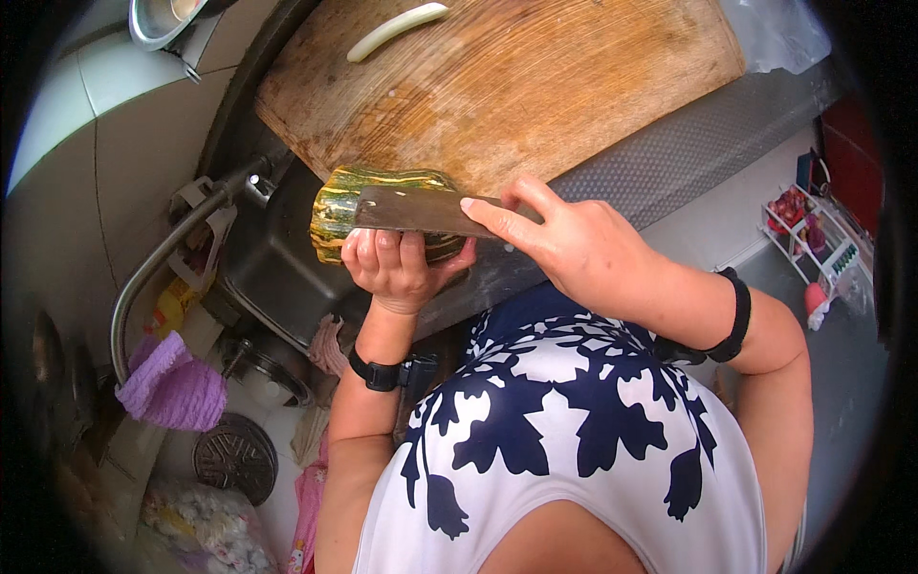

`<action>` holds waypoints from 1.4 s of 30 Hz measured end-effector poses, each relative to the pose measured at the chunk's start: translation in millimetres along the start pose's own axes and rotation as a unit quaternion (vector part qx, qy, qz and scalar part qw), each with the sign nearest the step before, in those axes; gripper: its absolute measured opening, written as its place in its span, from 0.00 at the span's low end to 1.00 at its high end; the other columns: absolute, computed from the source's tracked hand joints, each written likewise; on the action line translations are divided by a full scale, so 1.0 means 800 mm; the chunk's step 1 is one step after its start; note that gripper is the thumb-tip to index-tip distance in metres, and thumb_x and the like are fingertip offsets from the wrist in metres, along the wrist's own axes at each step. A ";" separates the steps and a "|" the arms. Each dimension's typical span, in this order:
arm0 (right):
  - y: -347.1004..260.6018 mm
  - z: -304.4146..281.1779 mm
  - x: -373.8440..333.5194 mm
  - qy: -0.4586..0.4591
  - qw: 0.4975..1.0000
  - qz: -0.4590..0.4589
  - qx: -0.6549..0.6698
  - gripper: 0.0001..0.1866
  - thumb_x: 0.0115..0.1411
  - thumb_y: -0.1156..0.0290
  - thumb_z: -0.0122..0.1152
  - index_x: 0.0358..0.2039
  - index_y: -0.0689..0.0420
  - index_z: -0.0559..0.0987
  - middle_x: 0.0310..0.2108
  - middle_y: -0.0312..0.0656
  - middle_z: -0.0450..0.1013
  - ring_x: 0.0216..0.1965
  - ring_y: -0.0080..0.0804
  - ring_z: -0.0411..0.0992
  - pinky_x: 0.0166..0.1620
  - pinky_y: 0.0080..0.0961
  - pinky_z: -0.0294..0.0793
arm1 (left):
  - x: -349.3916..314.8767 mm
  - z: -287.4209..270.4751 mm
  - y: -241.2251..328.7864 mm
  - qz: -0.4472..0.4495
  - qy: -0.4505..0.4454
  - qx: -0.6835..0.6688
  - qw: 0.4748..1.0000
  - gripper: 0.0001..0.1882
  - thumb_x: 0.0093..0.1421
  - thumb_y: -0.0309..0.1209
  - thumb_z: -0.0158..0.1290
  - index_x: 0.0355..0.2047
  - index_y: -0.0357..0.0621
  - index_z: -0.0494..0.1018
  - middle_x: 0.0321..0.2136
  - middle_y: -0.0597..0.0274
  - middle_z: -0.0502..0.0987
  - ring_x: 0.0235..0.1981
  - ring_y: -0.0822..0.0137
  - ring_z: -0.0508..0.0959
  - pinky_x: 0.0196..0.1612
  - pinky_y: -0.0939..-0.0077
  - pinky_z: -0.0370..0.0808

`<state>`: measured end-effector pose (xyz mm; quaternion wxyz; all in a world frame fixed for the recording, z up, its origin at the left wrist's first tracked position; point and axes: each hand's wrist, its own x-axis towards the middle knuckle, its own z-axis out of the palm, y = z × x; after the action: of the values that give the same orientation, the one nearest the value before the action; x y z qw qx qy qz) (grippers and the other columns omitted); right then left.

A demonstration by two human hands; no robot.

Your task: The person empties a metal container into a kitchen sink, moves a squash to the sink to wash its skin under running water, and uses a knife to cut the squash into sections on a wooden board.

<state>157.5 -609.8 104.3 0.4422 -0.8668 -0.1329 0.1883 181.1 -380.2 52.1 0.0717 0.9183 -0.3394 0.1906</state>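
My left hand (397, 273) grips a green-and-yellow striped squash (332, 210) from its near side, fingers curled against the skin. The squash is held over the sink's edge, beside the near left part of a wooden cutting board (574, 86). My right hand (579, 239) is closed on a cleaver, its handle hidden by the fingers. The cleaver's dark wide blade (416, 210) lies across the squash, just beyond my left fingertips, with my right index finger stretched along it. Whether the edge touches the skin cannot be seen. A pale curved strip (397, 32) rests on the board's far part.
Left of the squash is a dark metal sink (277, 253) with a curved faucet (143, 277), a purple cloth (177, 383) hanging at its end. A grey textured counter strip (688, 143) runs along the board's near side. A white rack (813, 234) stands far right.
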 end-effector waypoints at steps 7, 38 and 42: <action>-0.013 -0.001 0.007 -0.026 0.999 0.043 -0.017 0.24 0.49 0.81 0.51 0.49 0.59 0.67 0.38 0.46 0.66 0.23 0.45 0.73 0.26 0.34 0.75 | 0.003 0.003 0.003 -0.015 0.001 -0.006 1.000 0.27 0.43 0.57 0.56 0.35 0.50 0.71 0.36 0.65 0.72 0.41 0.64 0.70 0.44 0.66 0.64; 0.022 0.025 0.045 0.095 0.987 0.066 -0.115 0.09 0.50 0.75 0.51 0.34 0.59 0.71 0.32 0.47 0.69 0.26 0.47 0.73 0.27 0.39 0.73 | 0.017 -0.006 0.004 -0.018 -0.006 -0.070 0.997 0.25 0.45 0.49 0.58 0.38 0.47 0.71 0.37 0.62 0.71 0.39 0.61 0.71 0.43 0.68 0.66; 0.050 -0.006 0.038 0.104 0.970 0.180 0.127 0.11 0.58 0.69 0.52 0.36 0.64 0.70 0.28 0.44 0.69 0.18 0.34 0.70 0.22 0.28 0.70 | 0.001 -0.006 0.000 -0.015 -0.015 -0.070 0.997 0.27 0.45 0.52 0.59 0.40 0.49 0.71 0.39 0.62 0.71 0.41 0.63 0.71 0.45 0.66 0.66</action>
<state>189.3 -624.2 68.3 0.5191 -0.8279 0.0975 0.1886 180.4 -379.7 56.7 0.1339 0.9188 -0.3393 0.1512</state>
